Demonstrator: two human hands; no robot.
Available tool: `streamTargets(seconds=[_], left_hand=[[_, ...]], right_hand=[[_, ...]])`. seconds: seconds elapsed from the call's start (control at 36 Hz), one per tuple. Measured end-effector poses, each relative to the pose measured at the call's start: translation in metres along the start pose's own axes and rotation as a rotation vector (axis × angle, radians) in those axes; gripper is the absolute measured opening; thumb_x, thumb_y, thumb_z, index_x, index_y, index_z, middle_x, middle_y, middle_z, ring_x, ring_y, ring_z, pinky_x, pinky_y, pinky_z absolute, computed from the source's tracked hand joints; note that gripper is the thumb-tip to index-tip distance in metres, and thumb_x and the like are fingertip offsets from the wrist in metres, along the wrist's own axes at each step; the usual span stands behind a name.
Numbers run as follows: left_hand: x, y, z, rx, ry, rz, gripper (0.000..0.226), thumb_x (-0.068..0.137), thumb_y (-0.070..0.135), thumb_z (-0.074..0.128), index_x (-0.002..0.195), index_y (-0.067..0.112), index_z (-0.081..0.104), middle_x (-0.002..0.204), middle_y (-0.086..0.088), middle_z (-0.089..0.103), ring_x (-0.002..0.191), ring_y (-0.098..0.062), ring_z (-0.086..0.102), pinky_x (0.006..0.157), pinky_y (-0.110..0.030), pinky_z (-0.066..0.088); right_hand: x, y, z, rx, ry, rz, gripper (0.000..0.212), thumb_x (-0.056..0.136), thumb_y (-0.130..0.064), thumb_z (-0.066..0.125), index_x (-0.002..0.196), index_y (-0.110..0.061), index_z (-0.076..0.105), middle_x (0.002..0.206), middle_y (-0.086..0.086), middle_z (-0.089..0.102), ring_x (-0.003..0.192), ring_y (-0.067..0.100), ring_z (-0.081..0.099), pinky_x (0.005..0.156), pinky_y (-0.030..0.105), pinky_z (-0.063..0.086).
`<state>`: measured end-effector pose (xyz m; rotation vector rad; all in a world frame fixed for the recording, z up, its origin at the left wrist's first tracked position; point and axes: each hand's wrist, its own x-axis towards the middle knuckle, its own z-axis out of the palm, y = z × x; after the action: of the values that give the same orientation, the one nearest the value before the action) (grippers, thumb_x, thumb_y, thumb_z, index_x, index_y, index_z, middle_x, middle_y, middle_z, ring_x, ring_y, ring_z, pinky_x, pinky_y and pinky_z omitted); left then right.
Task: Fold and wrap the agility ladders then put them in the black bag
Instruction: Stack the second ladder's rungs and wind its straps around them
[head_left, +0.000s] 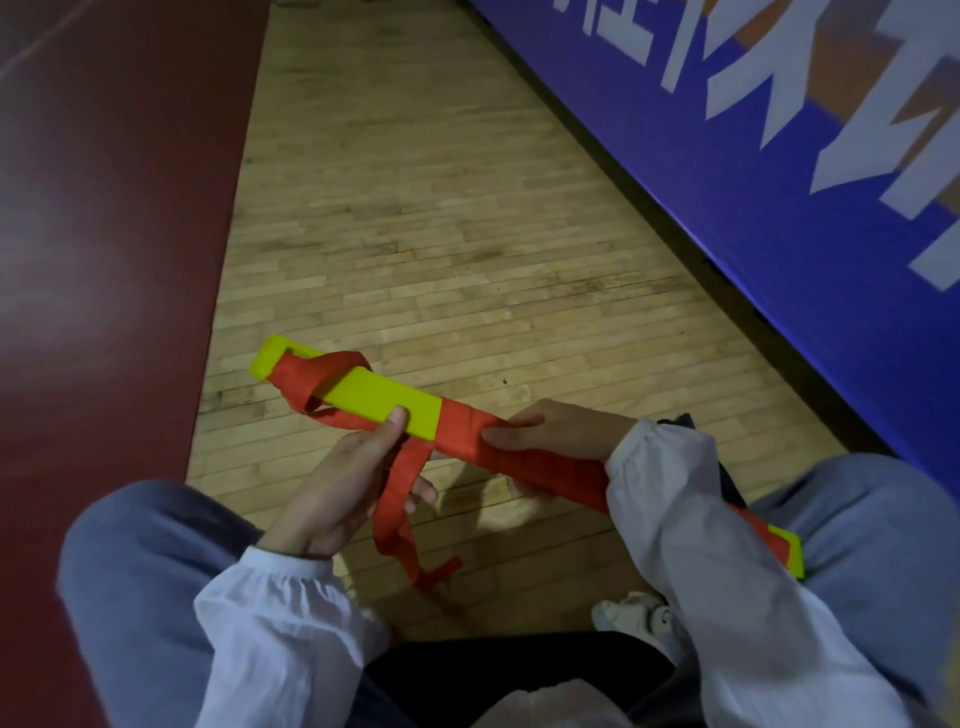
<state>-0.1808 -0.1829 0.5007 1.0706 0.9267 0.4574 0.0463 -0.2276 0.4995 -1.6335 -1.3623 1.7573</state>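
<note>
Pale wooden floorboards (441, 208) are filling the middle of the view, and a person is sitting on them with knees spread, looking down.

A folded agility ladder (384, 397), a stack of flat yellow rungs, is being held above the floor between the knees. It is slanting from upper left to lower right. Its red strap (524, 457) is winding tightly round the right half of the stack and looping loosely round the far left end. A loose tail of it is hanging down from the middle toward the boards.

The left hand (343, 483) is gripping the stack at its middle, with the thumb pressing on the yellow top and the fingers curling underneath beside the hanging tail. The right hand (550, 431) is clasping the wrapped part, fingers lying across the red windings. The ladder's lower right end is showing past the right forearm, against the right leg.

White sleeves (701, 519) are covering both forearms, and grey-blue trousers (156, 545) are covering the legs. A white shoe (636, 618) is peeking out below the right arm.

Dark red flooring (104, 208) is running along the left. A blue panel (779, 182) with large white characters is rising on the right.
</note>
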Motion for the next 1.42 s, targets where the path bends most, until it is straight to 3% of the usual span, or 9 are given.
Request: streamTargets(seconds=[0.19, 0.31, 0.39, 0.56, 0.69, 1.06, 1.19, 1.28, 1.42], left_hand=[[0.003, -0.003, -0.004, -0.070, -0.080, -0.149, 0.067, 0.085, 0.056, 0.037, 0.111, 0.000, 0.061, 0.105, -0.021, 0.070, 0.049, -0.019, 0.063, 0.040, -0.021, 0.048], [0.006, -0.001, -0.002, -0.105, -0.051, -0.228, 0.068, 0.091, 0.057, 0.032, 0.103, -0.001, 0.064, 0.098, -0.017, 0.073, 0.043, -0.015, 0.060, 0.037, -0.018, 0.045], [0.009, 0.002, 0.000, -0.109, -0.020, -0.248, 0.066, 0.095, 0.055, 0.029, 0.102, -0.002, 0.063, 0.093, -0.013, 0.074, 0.042, -0.014, 0.057, 0.036, -0.017, 0.042], [0.008, 0.006, 0.007, -0.078, 0.029, -0.256, 0.070, 0.097, 0.052, 0.028, 0.121, -0.008, 0.055, 0.058, -0.004, 0.068, 0.034, -0.011, 0.051, 0.032, -0.014, 0.037], [0.013, 0.004, 0.006, -0.083, 0.124, -0.165, 0.052, 0.095, 0.049, 0.042, 0.116, 0.004, 0.059, 0.089, -0.015, 0.074, 0.041, -0.014, 0.054, 0.036, -0.017, 0.039], [0.018, -0.002, 0.008, -0.059, 0.195, -0.098, 0.057, 0.091, 0.059, 0.041, 0.097, 0.006, 0.063, 0.082, -0.016, 0.074, 0.039, -0.017, 0.052, 0.036, -0.018, 0.039], [0.014, -0.004, 0.009, 0.004, 0.231, -0.014, 0.064, 0.087, 0.063, 0.042, 0.076, 0.008, 0.072, 0.079, -0.036, 0.063, 0.041, -0.022, 0.048, 0.039, -0.020, 0.038], [0.008, -0.001, 0.011, 0.035, 0.214, 0.047, 0.067, 0.078, 0.069, 0.044, 0.065, 0.011, 0.074, 0.058, -0.025, 0.057, 0.039, -0.021, 0.047, 0.040, -0.022, 0.038], [0.005, 0.004, 0.012, 0.051, 0.184, 0.088, 0.066, 0.074, 0.068, 0.044, 0.075, 0.009, 0.073, 0.057, -0.025, 0.058, 0.039, -0.022, 0.047, 0.042, -0.022, 0.039]], right_hand=[[-0.003, -0.003, 0.005, -0.040, 0.132, -0.074, 0.070, 0.070, -0.057, 0.064, 0.103, 0.005, 0.065, 0.082, 0.027, 0.068, 0.075, 0.038, 0.065, 0.071, 0.040, 0.055], [-0.002, -0.002, 0.004, -0.170, 0.241, -0.077, 0.043, 0.076, -0.058, 0.064, 0.086, -0.016, 0.071, 0.069, 0.003, 0.070, 0.067, 0.025, 0.067, 0.064, 0.033, 0.053], [0.001, 0.004, 0.004, -0.258, 0.296, -0.076, 0.033, 0.078, -0.064, 0.064, 0.083, -0.031, 0.070, 0.074, 0.000, 0.073, 0.073, 0.024, 0.071, 0.072, 0.039, 0.056], [-0.001, 0.001, 0.013, -0.434, 0.343, -0.028, 0.051, 0.082, -0.068, 0.055, 0.079, -0.018, 0.066, 0.066, -0.002, 0.063, 0.064, 0.016, 0.061, 0.064, 0.029, 0.043], [-0.002, 0.003, 0.023, -0.476, 0.363, -0.013, 0.046, 0.085, -0.063, 0.055, 0.063, -0.023, 0.050, 0.060, -0.005, 0.050, 0.059, 0.014, 0.050, 0.059, 0.029, 0.033], [-0.008, -0.002, 0.023, -0.582, 0.317, -0.045, 0.045, 0.086, -0.064, 0.052, 0.060, -0.028, 0.044, 0.059, -0.005, 0.047, 0.056, 0.012, 0.047, 0.061, 0.029, 0.035], [-0.012, -0.010, 0.018, -0.536, 0.321, 0.006, 0.065, 0.083, -0.075, 0.034, 0.062, -0.016, 0.050, 0.061, 0.002, 0.051, 0.056, 0.017, 0.050, 0.059, 0.027, 0.036], [-0.015, -0.013, 0.010, -0.456, 0.289, 0.042, 0.083, 0.072, -0.082, 0.022, 0.077, -0.010, 0.063, 0.074, 0.008, 0.062, 0.065, 0.022, 0.061, 0.065, 0.027, 0.043], [-0.011, -0.011, 0.006, -0.161, 0.147, 0.069, 0.067, 0.072, -0.080, 0.037, 0.074, -0.021, 0.069, 0.071, 0.012, 0.068, 0.062, 0.022, 0.064, 0.070, 0.034, 0.053]])
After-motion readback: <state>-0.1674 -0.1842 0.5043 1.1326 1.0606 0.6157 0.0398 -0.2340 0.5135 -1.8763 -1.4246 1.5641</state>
